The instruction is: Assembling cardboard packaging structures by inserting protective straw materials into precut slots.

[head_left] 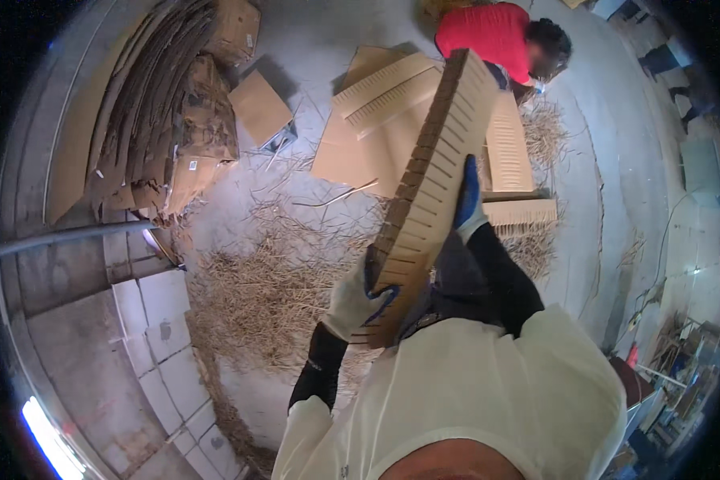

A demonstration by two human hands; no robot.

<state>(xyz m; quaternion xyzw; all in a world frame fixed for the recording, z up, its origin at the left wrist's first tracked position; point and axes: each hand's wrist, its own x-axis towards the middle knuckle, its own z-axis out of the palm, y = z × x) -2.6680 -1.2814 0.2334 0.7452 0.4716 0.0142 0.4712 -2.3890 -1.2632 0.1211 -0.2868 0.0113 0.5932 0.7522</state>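
Over straw floor (256, 296), cardboard stack (432, 184) between hands (360, 300)

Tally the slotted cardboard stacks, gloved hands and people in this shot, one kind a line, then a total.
Slotted cardboard stacks: 4, one held, three on the floor
Gloved hands: 2, left hand, right hand
Other people: 1, person in red top
Total: 7
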